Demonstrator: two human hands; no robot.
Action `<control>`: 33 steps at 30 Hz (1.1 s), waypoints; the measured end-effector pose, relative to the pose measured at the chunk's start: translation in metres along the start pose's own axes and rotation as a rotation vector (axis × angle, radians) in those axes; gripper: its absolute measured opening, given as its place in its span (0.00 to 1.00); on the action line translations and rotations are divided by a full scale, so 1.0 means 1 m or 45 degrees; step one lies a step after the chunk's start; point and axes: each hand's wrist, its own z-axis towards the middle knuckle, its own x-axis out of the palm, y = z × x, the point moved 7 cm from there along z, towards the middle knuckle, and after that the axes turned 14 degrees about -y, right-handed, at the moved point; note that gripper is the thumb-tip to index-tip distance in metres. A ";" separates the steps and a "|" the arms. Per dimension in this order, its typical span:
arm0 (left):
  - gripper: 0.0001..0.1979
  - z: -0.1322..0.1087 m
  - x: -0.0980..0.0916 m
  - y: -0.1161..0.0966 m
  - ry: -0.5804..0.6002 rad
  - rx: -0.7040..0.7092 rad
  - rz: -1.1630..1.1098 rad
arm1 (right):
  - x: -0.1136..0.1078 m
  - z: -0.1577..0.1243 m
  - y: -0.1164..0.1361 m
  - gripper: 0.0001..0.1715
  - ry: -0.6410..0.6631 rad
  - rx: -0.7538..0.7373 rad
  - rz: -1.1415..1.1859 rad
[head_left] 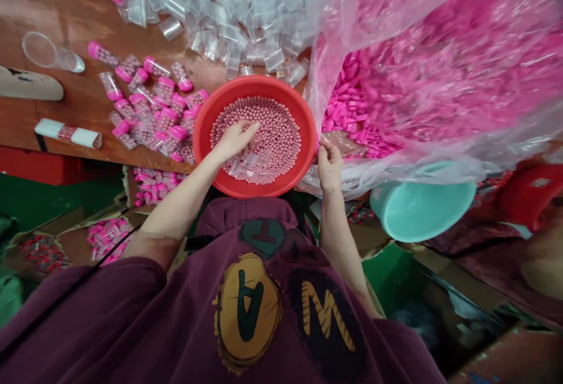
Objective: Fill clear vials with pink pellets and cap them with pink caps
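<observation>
My left hand (237, 139) is inside a red basin (254, 86), its fingers curled down among small pink beads (279, 138). What those fingers hold, if anything, is hidden. Several clear plastic containers (253, 167) lie on the beads just below this hand. Beside the basin's right rim, my right hand (329, 164) is closed in a pinch, with a bit of a pink plastic cap (317, 142) showing at the fingertips. Close to it, loose pink caps (347, 111) spill from a large clear plastic bag (332, 67).
Bead-filled jars with pink caps (149, 108) are heaped left of the basin. Empty clear containers (211, 9) pile up behind it. A teal basin (422, 208) stands at the right, near another person's sleeve (479, 249). Open boxes sit below the wooden table's (26, 120) edge.
</observation>
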 end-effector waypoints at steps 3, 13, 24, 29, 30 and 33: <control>0.24 0.005 -0.003 0.003 0.035 -0.074 -0.050 | -0.001 -0.003 -0.006 0.26 0.007 0.000 0.002; 0.15 0.015 0.034 -0.001 -0.206 0.231 0.695 | 0.002 -0.006 -0.021 0.26 0.135 0.013 -0.048; 0.17 0.016 0.034 0.009 -0.292 0.216 0.771 | 0.003 -0.004 -0.040 0.23 0.109 0.002 -0.097; 0.09 0.034 0.043 0.023 -0.159 0.018 0.586 | 0.010 -0.012 -0.046 0.26 0.136 0.046 -0.030; 0.10 0.039 0.048 0.025 -0.086 -0.025 0.542 | 0.011 -0.013 -0.046 0.26 0.143 0.050 -0.016; 0.16 0.048 0.065 0.031 0.122 -0.177 0.428 | 0.011 -0.015 -0.046 0.26 0.153 0.056 0.018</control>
